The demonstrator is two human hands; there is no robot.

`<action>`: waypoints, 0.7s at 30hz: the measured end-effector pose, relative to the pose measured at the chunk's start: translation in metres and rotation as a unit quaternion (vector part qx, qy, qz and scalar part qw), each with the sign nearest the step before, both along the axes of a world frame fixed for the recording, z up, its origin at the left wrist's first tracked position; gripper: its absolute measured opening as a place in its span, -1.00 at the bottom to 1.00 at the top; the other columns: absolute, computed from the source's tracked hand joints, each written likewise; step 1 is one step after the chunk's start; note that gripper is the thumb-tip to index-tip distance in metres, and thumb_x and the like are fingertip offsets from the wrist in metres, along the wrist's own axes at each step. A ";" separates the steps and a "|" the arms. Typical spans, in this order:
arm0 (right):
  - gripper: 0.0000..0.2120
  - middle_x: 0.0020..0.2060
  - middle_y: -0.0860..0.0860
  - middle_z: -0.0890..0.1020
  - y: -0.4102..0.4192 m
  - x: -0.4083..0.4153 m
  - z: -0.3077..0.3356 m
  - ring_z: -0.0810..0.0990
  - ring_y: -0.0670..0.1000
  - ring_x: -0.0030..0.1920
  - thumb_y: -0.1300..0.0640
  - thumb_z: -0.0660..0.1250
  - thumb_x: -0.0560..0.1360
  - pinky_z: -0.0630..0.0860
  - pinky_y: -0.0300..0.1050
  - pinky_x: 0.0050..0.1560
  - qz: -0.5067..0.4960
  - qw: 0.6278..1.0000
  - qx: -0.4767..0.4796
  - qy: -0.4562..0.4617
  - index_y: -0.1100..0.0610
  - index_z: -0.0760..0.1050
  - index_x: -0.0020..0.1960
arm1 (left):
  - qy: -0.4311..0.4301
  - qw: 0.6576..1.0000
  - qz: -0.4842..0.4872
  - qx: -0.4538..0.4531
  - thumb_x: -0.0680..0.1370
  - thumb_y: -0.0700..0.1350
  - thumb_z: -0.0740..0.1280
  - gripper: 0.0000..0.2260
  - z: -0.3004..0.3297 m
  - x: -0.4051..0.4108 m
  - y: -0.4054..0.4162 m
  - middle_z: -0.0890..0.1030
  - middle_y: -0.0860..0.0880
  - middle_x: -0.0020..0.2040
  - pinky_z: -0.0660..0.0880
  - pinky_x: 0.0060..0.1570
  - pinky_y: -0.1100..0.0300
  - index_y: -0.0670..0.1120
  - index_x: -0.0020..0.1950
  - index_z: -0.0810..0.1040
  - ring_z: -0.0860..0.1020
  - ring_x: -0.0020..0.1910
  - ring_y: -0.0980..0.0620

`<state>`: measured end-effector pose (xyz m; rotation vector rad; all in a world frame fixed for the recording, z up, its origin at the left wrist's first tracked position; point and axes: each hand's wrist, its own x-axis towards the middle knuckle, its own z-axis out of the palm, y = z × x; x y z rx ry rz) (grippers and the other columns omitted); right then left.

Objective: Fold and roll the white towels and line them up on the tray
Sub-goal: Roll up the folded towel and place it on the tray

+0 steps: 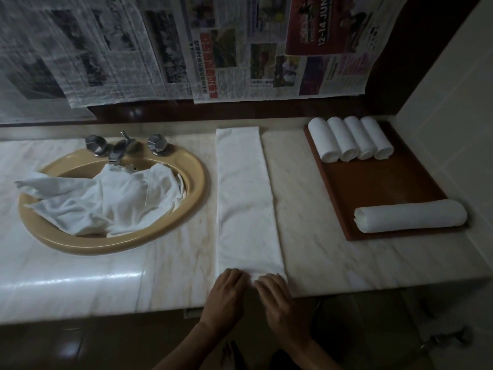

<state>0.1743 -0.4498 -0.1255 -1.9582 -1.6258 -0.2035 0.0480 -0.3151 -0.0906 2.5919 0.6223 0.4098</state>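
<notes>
Head view, steeply down, close overhead

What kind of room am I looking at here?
Most likely a bathroom, perhaps a hotel's: a marble vanity counter holds an oval sink with a chrome faucet, and rolled white towels are lined up on a wooden tray.

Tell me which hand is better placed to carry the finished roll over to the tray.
Right, probably. Both hands, left hand and right hand, rest on the near end of the folded towel, but the tray lies on the right side of the counter, so the right hand has the shorter, uncrossed path.
</notes>
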 end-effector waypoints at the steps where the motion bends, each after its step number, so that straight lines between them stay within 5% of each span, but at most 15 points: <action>1: -0.69 0.21 0.14 0.62 0.001 0.001 0.000 0.55 0.14 0.28 0.29 0.17 0.62 0.35 0.05 0.43 0.001 1.000 0.004 -0.006 0.26 0.60 0.25 | 0.011 1.000 0.000 0.003 0.37 -0.23 0.26 -0.77 0.003 0.004 0.003 0.50 0.00 -0.08 0.48 -0.15 0.16 -0.07 -0.02 0.57 0.43 -0.12 0.02; 4: -0.67 0.16 0.14 0.64 0.015 0.013 0.005 0.55 0.11 0.22 0.22 0.10 0.69 0.36 -0.03 0.41 -0.004 1.000 0.010 0.001 0.28 0.62 0.22 | 0.036 0.999 0.008 0.023 0.31 -0.18 0.29 -0.84 0.012 0.016 0.013 0.50 0.03 -0.19 0.51 -0.26 0.14 -0.03 -0.16 0.57 0.38 -0.18 0.05; 8: -0.68 0.11 0.12 0.66 0.031 0.026 0.010 0.56 0.06 0.17 0.26 0.18 0.55 0.40 -0.13 0.34 -0.009 0.998 -0.036 0.046 0.26 0.64 0.18 | -0.008 0.999 0.038 0.013 0.40 -0.24 0.37 -0.88 0.021 0.013 0.008 0.53 -0.01 -0.07 0.43 -0.28 0.21 -0.06 -0.10 0.59 0.46 -0.12 0.02; 12: -0.64 0.03 0.05 0.67 0.028 0.024 0.019 0.53 -0.01 0.10 0.27 0.18 0.43 0.50 -0.12 0.14 0.002 0.997 -0.035 0.075 0.21 0.67 0.11 | -0.063 0.997 0.006 0.034 0.54 -0.17 0.32 -0.85 0.008 -0.010 -0.013 0.58 -0.05 0.02 0.48 -0.12 0.17 -0.11 0.08 0.62 0.51 -0.05 -0.02; 16: -0.63 0.00 0.01 0.66 0.017 0.017 0.026 0.52 -0.04 0.07 0.29 0.16 0.42 0.46 -0.22 0.15 0.022 0.996 -0.026 0.077 0.19 0.67 0.08 | -0.065 0.996 0.001 0.058 0.57 -0.16 0.29 -0.77 -0.015 -0.023 -0.020 0.60 -0.13 0.09 0.44 0.10 0.18 -0.19 0.15 0.66 0.52 0.09 -0.07; 21: -0.70 0.20 0.13 0.63 0.007 0.014 0.009 0.57 0.10 0.25 0.30 0.21 0.54 0.38 0.07 0.40 0.018 0.999 0.013 0.032 0.24 0.64 0.17 | -0.011 0.999 -0.023 0.037 0.49 -0.24 0.24 -0.74 -0.007 -0.011 -0.008 0.57 -0.09 0.06 0.51 0.02 0.13 -0.14 0.11 0.64 0.53 0.01 -0.06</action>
